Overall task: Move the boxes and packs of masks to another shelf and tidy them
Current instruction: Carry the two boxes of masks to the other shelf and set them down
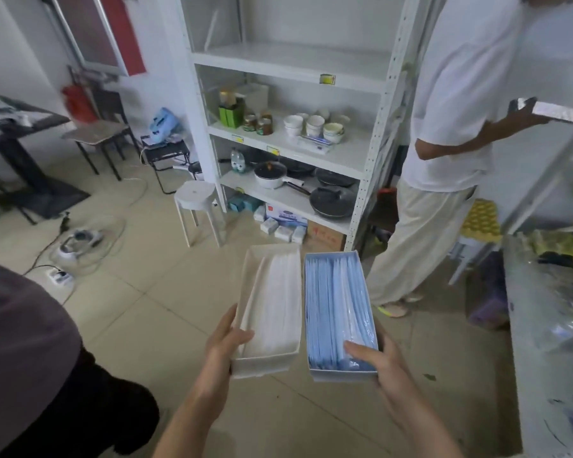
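I hold two open boxes of masks side by side in front of me, above the floor. My left hand grips the near left corner of the box of white masks, thumb over its rim. My right hand grips the near right corner of the box of blue masks, thumb resting on the masks. Straight ahead stands a white shelf unit; its upper shelf is bare. A flat mask pack lies on the bowl shelf, and small white packs sit at floor level under the unit.
A person in a white shirt stands right of the shelf unit, phone in hand. Bowls, jars and pans fill the lower shelves. A white stool stands left of the unit. Cables and a power strip lie on the floor; a cluttered counter is at right.
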Motion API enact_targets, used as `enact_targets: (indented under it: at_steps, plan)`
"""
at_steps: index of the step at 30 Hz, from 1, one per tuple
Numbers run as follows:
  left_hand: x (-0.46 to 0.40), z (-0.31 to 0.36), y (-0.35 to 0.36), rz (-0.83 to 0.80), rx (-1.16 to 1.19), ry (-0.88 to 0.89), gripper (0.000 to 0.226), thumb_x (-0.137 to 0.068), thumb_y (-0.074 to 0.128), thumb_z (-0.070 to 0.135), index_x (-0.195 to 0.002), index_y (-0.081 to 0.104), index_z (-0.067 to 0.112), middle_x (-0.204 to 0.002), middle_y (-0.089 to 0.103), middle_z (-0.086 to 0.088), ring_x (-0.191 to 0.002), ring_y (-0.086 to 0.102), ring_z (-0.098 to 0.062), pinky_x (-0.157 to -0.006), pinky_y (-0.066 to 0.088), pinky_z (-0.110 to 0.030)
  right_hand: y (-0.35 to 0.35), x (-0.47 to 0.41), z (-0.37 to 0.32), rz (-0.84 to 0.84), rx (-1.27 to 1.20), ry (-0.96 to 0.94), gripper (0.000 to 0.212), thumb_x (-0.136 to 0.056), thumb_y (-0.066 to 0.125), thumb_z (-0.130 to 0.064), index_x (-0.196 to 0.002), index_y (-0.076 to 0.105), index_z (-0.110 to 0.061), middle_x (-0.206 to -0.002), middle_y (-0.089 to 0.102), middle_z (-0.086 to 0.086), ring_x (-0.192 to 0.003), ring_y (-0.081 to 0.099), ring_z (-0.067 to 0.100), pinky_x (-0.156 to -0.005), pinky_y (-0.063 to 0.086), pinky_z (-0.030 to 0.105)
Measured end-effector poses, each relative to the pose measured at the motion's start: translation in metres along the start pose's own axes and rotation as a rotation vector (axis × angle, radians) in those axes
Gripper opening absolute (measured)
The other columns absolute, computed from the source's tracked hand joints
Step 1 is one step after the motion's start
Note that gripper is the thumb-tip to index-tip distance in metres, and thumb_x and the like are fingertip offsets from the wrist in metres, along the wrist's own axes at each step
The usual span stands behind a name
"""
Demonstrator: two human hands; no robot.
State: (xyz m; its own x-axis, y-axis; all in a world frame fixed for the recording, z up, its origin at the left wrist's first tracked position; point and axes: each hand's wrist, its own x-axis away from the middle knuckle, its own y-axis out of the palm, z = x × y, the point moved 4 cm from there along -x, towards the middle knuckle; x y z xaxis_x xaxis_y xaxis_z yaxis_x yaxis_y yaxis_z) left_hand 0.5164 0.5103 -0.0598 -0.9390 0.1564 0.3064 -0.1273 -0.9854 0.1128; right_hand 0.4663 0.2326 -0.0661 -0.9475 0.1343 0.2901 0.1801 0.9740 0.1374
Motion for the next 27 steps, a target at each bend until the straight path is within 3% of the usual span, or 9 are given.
enact_targets:
  at_steps: [3, 5, 9, 13, 17, 20, 27]
  plan:
    - [-0.022, 0.002, -0.019, 0.112, 0.048, -0.029, 0.081, -0.064, 0.069, 0.038, -0.143, 0.056, 0.033, -0.142, 0.063, -0.007, -0.130, 0.059, -0.034, -0.107, 0.038, -0.074, 0.017, -0.041, -0.007, -0.036, 0.013, 0.010, 0.061, -0.059, 0.087, -0.037, -0.117, 0.067, -0.035, -0.109, 0.076, 0.002, -0.099, 0.073, 0.025, -0.072, 0.059, 0.034]
    - [-0.037, 0.007, -0.030, 0.186, 0.067, -0.051, 0.086, -0.061, 0.072, 0.040, -0.145, 0.054, 0.036, -0.144, 0.060, -0.008, -0.133, 0.055, -0.032, -0.112, 0.037, -0.069, 0.030, -0.068, -0.011, -0.061, 0.036, 0.022, 0.061, -0.057, 0.087, -0.039, -0.114, 0.068, -0.035, -0.108, 0.076, 0.004, -0.099, 0.073, 0.028, -0.077, 0.059, 0.044]
    - [-0.073, 0.022, -0.053, 0.241, 0.102, -0.047, 0.096, -0.057, 0.076, 0.044, -0.149, 0.049, 0.039, -0.125, 0.064, -0.016, -0.120, 0.064, -0.024, -0.115, 0.038, -0.057, 0.057, -0.125, -0.018, -0.089, 0.057, 0.030, 0.069, -0.053, 0.090, -0.041, -0.117, 0.067, -0.033, -0.109, 0.075, 0.007, -0.099, 0.073, 0.032, -0.088, 0.057, 0.056]
    - [-0.114, 0.043, -0.080, 0.265, 0.162, -0.047, 0.102, -0.053, 0.078, 0.044, -0.150, 0.047, 0.039, -0.125, 0.065, -0.011, -0.114, 0.067, -0.021, -0.112, 0.043, -0.054, 0.089, -0.171, -0.032, -0.089, 0.057, 0.033, 0.076, -0.045, 0.092, -0.046, -0.116, 0.067, -0.034, -0.105, 0.076, 0.004, -0.095, 0.073, 0.025, -0.082, 0.059, 0.048]
    - [-0.152, 0.063, -0.103, 0.289, 0.187, -0.042, 0.102, -0.050, 0.077, 0.043, -0.148, 0.048, 0.042, -0.117, 0.070, 0.003, -0.111, 0.067, -0.019, -0.107, 0.048, -0.052, 0.117, -0.213, -0.045, -0.114, 0.073, 0.038, 0.071, -0.052, 0.089, -0.043, -0.118, 0.065, -0.034, -0.107, 0.074, 0.001, -0.103, 0.070, 0.027, -0.093, 0.055, 0.054]
    - [-0.179, 0.074, -0.114, 0.311, 0.205, -0.061, 0.102, -0.050, 0.076, 0.042, -0.148, 0.047, 0.041, -0.124, 0.068, 0.003, -0.116, 0.064, -0.023, -0.109, 0.046, -0.056, 0.130, -0.244, -0.053, -0.115, 0.069, 0.055, 0.070, -0.051, 0.089, -0.042, -0.117, 0.066, -0.033, -0.108, 0.074, 0.003, -0.108, 0.066, 0.031, -0.098, 0.052, 0.058]
    - [-0.255, 0.098, -0.128, 0.302, 0.188, -0.049, 0.094, -0.054, 0.072, 0.041, -0.146, 0.053, 0.033, -0.134, 0.067, -0.002, -0.126, 0.059, -0.032, -0.105, 0.046, -0.059, 0.155, -0.324, -0.078, -0.144, 0.072, 0.050, 0.057, -0.053, 0.086, -0.041, -0.108, 0.069, -0.042, -0.104, 0.075, -0.003, -0.105, 0.068, 0.026, -0.089, 0.054, 0.044]
